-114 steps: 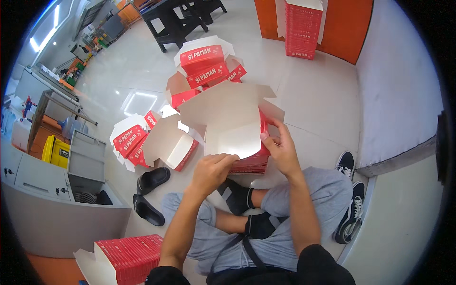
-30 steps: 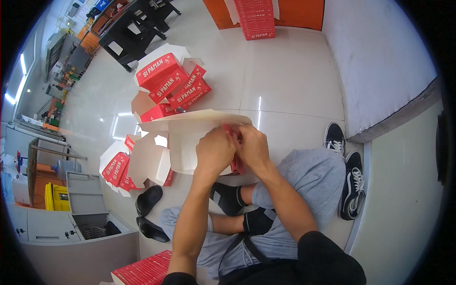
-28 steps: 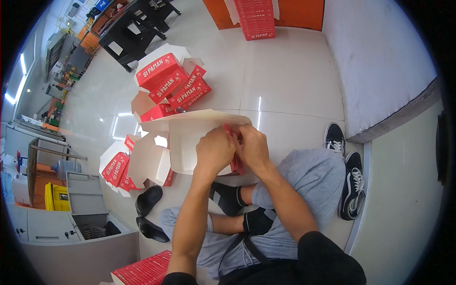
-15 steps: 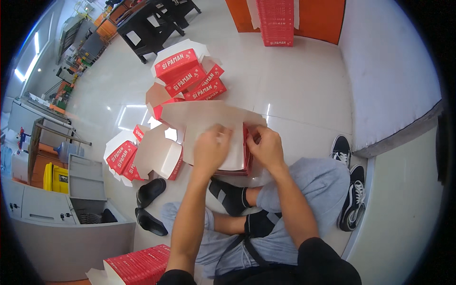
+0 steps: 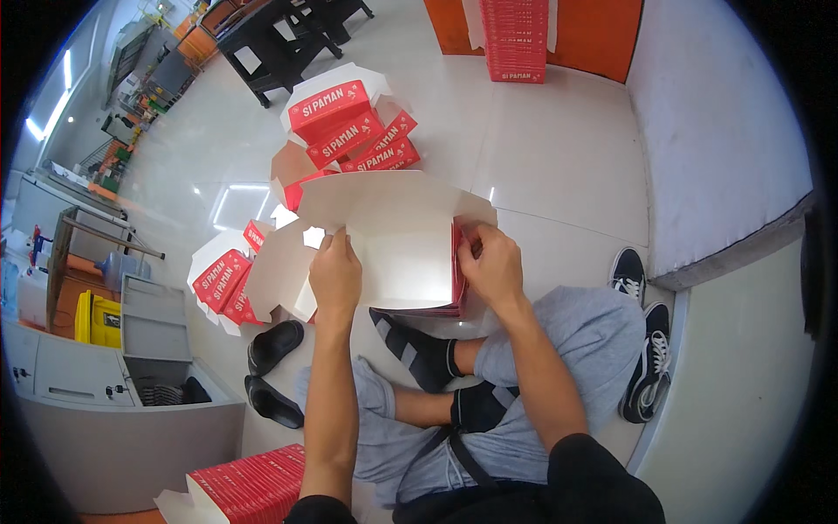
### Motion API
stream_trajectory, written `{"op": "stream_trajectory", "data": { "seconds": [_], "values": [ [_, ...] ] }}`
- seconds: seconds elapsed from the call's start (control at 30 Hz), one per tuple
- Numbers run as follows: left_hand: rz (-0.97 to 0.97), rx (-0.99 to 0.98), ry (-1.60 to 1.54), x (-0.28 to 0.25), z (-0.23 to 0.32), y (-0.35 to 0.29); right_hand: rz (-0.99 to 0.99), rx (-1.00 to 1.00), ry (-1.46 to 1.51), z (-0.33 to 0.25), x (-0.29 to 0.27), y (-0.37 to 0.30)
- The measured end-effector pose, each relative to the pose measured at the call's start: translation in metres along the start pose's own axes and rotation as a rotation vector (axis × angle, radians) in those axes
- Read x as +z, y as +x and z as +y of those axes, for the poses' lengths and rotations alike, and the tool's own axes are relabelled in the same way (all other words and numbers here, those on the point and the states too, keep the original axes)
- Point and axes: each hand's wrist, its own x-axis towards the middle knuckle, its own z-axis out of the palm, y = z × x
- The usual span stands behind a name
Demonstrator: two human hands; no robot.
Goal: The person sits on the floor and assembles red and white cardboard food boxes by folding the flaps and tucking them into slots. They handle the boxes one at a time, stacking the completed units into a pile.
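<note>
A red paperboard box (image 5: 406,258) with a pale inside stands in front of me, its wide lid flap (image 5: 393,194) raised at the far side. My left hand (image 5: 336,272) is closed in a pinch on the box's left edge. At the right wall, by the far right corner flap (image 5: 476,208), the fingers of my right hand (image 5: 491,266) are closed on the paperboard. More red board shows under the box's right and near edges. Directly left of it sits another opened box (image 5: 272,266), partly covered by my left hand.
Folded red boxes (image 5: 345,122) are heaped beyond, with more boxes (image 5: 223,281) at the left. Stacks of flat red cartons stand near my left arm (image 5: 253,480) and by the orange panel (image 5: 515,39). Black slip-ons (image 5: 275,345) and sneakers (image 5: 646,349) lie either side of my legs.
My left hand has moved left from the middle of the box to its left edge. The box's inside is now open to view. My right hand stays at the right wall.
</note>
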Motion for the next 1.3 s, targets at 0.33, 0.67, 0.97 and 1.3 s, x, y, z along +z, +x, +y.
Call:
{"op": "stream_trajectory", "data": {
  "seconds": [0.33,0.67,0.97,1.3],
  "values": [
    [0.279,0.182,0.096,0.002,0.025,-0.007,0.074,-0.076,0.021,0.007,0.003,0.002],
    [-0.388,0.045,-0.104,0.021,0.134,0.012,-0.032,-0.042,0.082,0.005,-0.001,0.004],
    [-0.554,0.062,0.108,0.030,0.143,0.018,0.009,-0.107,0.139,0.013,0.000,-0.002],
    [-0.570,0.241,0.031,0.042,0.123,0.014,-0.176,0.101,0.335,0.019,-0.007,0.004]
  ]
}}
